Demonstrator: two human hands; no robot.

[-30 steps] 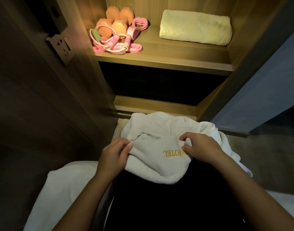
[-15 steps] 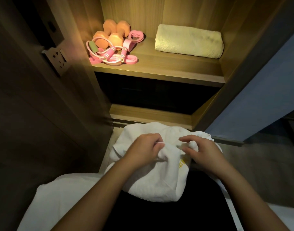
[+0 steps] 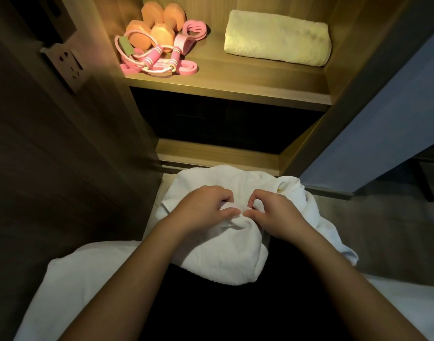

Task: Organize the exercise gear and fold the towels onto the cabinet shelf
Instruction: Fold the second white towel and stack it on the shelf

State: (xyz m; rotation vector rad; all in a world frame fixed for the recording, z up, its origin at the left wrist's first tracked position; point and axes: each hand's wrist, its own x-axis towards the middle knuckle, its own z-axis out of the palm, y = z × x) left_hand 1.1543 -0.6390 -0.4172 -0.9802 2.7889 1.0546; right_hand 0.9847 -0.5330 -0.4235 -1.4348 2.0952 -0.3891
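A white towel (image 3: 220,257) lies bunched on my dark lap, below the cabinet. My left hand (image 3: 201,210) and my right hand (image 3: 275,212) meet at its middle, and each pinches a fold of the cloth. On the lit cabinet shelf (image 3: 235,82) a folded pale yellow towel (image 3: 277,38) lies at the right. At the shelf's left sit two orange dumbbells (image 3: 156,28), a pink skipping rope (image 3: 156,55) and a pink hand grip (image 3: 191,33).
A dark compartment (image 3: 223,121) opens under the shelf, above a lower wooden ledge (image 3: 218,156). A wall socket (image 3: 68,66) sits on the dark panel at the left. A blue-grey wall (image 3: 383,124) stands at the right. White bedding (image 3: 70,279) spreads around my lap.
My left hand has moved right across the towel to meet my right hand. The towel has been folded over, so most of its gold lettering is now hidden. The view has dropped slightly.
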